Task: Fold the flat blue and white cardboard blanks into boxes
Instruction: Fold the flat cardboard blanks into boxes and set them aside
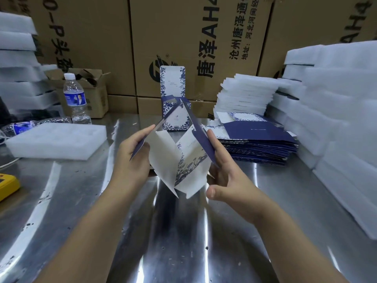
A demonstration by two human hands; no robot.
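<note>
Left grip: clamped on the blank's left dark blue panel, thumb on the near face and fingers behind it, forefinger stretched up along the edge.
Right grip: fingers apart and straight, pressed flat against the outside of the right dark blue panel; thumb stuck out, off the card.
Blank: held between both grips above the worktop, partly opened, its two blue panels meeting in a peak at the top; white flaps with blue flower print hung down towards the person.
Worktop: shiny scuffed steel under both forearms.
Box: folded, upright just behind the blank, lid standing open.
Blank stack: flat, on the worktop right of the right grip, near it but apart.
Foam stacks: white sheets piled high at the right, with more behind the blank stack and at the far left.
Foam tray: one moulded white piece, flat on the worktop to the left.
Bottle: clear, upright, white cap on, behind the foam tray.
Small carton: brown, flaps open, just behind the bottle.
Cartons: large, brown, printed, forming the back wall.
Yellow object: at the left edge, mostly cut off.
</note>
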